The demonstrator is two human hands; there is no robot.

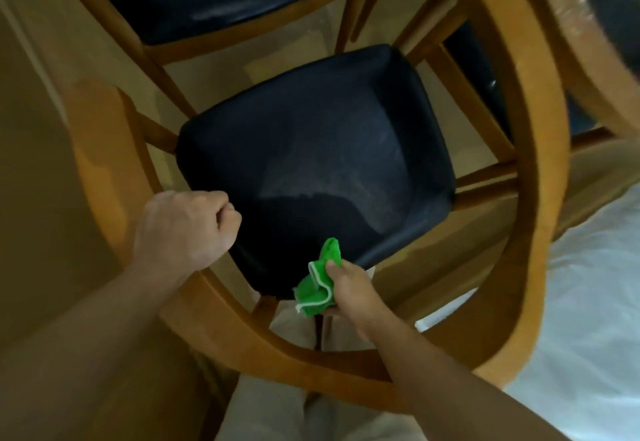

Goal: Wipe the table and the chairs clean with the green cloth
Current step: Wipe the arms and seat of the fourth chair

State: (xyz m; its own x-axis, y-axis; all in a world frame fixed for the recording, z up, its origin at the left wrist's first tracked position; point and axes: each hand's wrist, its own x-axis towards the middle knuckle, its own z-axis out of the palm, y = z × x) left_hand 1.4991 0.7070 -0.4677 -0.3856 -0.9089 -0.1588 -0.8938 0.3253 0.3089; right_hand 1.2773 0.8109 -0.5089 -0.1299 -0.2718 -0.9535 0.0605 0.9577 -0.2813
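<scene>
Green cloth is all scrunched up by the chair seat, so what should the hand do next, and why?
Probably sweep the green cloth forward across the dark seat. The right hand holds it bunched at the seat's near edge, the seat shows dull smears, and the left hand grips the wooden frame.

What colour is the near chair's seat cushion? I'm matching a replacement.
Dark navy, almost black, on the seat cushion; the head view shows it best.

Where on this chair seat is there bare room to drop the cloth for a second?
The dark seat is bare across its middle and far side, bordered by the wooden frame. The near edge is crowded: the left hand grips the frame there and the right hand holds the green cloth.
</scene>
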